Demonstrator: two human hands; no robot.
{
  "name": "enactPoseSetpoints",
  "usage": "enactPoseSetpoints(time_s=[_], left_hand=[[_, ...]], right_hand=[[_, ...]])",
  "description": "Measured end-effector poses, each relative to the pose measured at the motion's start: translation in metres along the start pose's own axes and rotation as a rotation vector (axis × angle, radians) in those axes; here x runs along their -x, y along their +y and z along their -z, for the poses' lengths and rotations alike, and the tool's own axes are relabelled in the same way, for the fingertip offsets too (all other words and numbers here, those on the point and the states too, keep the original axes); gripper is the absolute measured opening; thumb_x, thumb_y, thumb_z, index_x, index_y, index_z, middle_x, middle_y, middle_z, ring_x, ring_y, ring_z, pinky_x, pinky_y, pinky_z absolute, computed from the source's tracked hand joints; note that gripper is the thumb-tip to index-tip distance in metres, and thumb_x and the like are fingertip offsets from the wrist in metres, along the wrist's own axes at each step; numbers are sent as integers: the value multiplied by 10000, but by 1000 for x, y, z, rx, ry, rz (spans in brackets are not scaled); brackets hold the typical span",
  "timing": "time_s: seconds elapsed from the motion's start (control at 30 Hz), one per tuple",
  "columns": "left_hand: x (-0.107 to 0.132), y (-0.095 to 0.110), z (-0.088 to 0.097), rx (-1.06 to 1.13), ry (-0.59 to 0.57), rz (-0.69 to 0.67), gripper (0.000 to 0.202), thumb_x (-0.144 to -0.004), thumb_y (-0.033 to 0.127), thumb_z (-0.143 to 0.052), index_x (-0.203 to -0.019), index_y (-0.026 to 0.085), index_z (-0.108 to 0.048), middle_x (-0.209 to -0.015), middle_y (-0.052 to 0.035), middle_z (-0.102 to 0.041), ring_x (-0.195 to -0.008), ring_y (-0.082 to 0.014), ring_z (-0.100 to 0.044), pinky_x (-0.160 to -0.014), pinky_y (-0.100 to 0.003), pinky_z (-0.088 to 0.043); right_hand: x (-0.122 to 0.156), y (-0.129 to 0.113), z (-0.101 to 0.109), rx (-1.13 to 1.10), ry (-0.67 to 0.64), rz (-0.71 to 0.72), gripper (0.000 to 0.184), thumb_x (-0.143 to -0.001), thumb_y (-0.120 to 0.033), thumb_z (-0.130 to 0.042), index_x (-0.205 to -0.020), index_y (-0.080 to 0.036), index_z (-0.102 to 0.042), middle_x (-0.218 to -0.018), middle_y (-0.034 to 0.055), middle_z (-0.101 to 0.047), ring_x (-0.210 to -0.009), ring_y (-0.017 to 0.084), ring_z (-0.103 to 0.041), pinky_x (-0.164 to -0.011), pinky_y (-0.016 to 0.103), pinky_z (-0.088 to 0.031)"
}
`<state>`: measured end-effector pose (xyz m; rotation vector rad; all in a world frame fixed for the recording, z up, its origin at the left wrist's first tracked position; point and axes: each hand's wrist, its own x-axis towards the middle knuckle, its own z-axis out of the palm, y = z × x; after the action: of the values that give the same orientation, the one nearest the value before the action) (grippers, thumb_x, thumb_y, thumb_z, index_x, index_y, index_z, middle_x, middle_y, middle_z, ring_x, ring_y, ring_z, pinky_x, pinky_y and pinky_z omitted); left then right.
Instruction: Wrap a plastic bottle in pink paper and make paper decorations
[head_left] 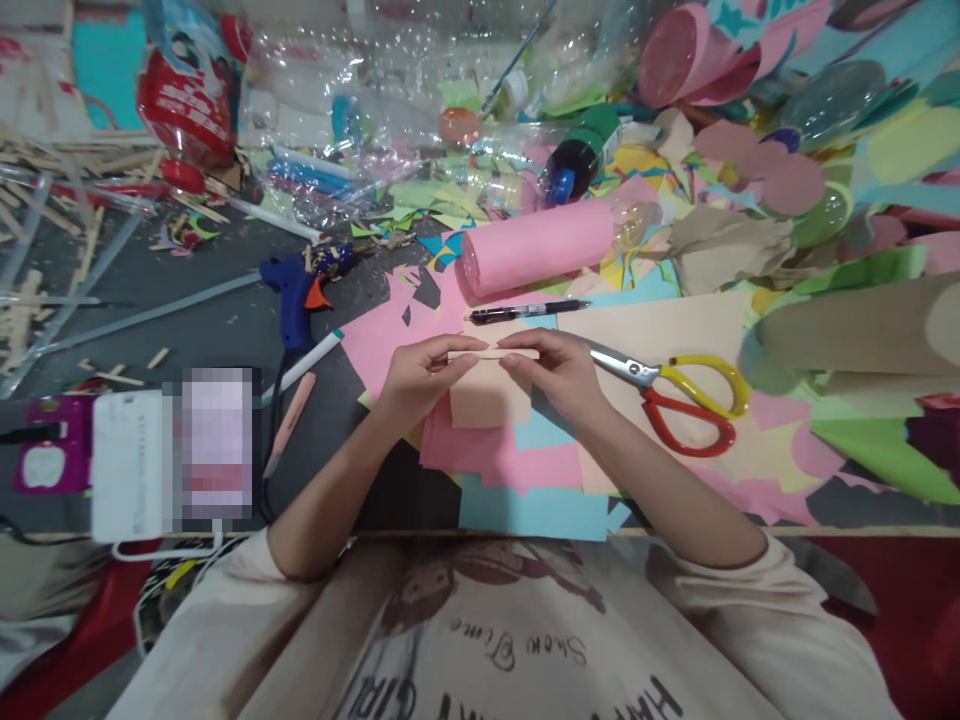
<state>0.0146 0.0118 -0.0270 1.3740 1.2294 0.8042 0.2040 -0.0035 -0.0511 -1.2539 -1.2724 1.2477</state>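
Between my two hands is a narrow strip of peach paper (493, 353), held level; whether it is rolled or folded I cannot tell. My left hand (421, 375) pinches its left end, thumb below and fingers above. Its right end is in the same sort of pinch in my right hand (559, 372). Right under them lies a small peach paper sheet (491, 400) on pink and blue sheets. A black pen (525, 311) rests just beyond my fingers. Scissors (667, 385) with one yellow and one red handle lie beside my right hand, blade tips hidden behind it.
Behind the pen lies a bottle wrapped in pink paper (540, 245). At left are a blue glue gun (296, 290), a peach-handled cutter (292, 420), a phone (217, 440) and a white power bank (129, 465). Plastic bottles, paper scraps and wooden sticks crowd the back.
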Motion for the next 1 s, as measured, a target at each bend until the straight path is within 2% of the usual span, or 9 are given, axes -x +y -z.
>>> enactPoseSetpoints(time_s=[0.13,0.3,0.53,0.67,0.87,1.0], left_hand=[[-1,-1,2,-29,-21,7,238,-769,347,-656,-872,171,-780,-755,-29,-746,-561,-92,-571,-486,-185,-397],[-1,-1,2,18,-38,3,220,-772,341,-657,-849,171,-772,-839,-53,-767,-667,-124,-645,-551,-195,-455],[1,-1,-1,10,-39,24,215,-718,345,-712,-824,173,-783,-853,-51,-779,-661,-116,-636,-528,-186,-423],[0,2,0,21,-24,28,180,-729,333,-702,-780,180,-781,-809,-44,-773,-665,-124,-644,-542,-194,-445],[-1,1,3,116,2,62,156,-693,307,-752,-776,181,-793,-765,-43,-758,-638,-124,-631,-500,-191,-429],[-2,-2,6,119,32,85,213,-675,358,-776,-788,181,-807,-707,-42,-747,-604,-120,-616,-483,-194,-432]], right_hand=[[0,-1,0,-14,12,-36,119,-712,-378,-787,-767,-273,-786,-760,1,-764,-604,128,-604,-529,275,-453],[0,-3,-1,-33,2,-51,93,-712,-362,-785,-738,-273,-788,-692,-4,-747,-584,128,-593,-532,277,-455],[3,-6,-4,-57,-19,-32,32,-730,-296,-778,-741,-266,-785,-754,2,-775,-680,149,-681,-617,282,-520],[3,-5,-3,-55,-27,-45,88,-723,-332,-790,-777,-263,-783,-781,5,-774,-698,147,-680,-609,274,-517],[1,-5,2,-22,-28,-46,154,-721,-405,-790,-765,-259,-779,-670,-8,-718,-541,105,-546,-497,254,-424],[0,-7,5,-47,-8,-91,155,-687,-399,-808,-749,-258,-786,-673,0,-719,-538,104,-524,-493,257,-407]])
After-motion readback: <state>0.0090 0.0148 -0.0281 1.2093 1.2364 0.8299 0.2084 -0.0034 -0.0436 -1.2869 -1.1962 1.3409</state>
